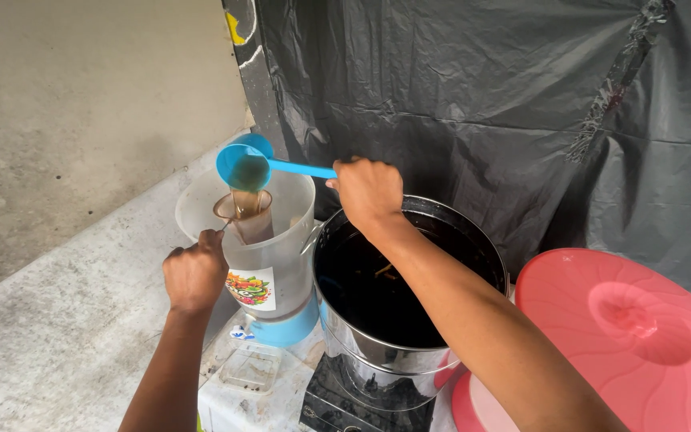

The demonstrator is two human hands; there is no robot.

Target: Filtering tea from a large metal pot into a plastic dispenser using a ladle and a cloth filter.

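Now brown liquid pours from a blue ladle (244, 166) into a strainer (243, 210).
Right hand (369, 190) closed tight on the ladle handle; left hand (195, 272) fisted on the strainer handle over the clear jug (277, 248), at nine o'clock from the steel pot (393, 352).

I see a rough grey concrete wall (81, 88) at far left, a pale concrete ledge (57, 320) below it, and crinkled black plastic sheeting (473, 96) across the far right, in even daylight.
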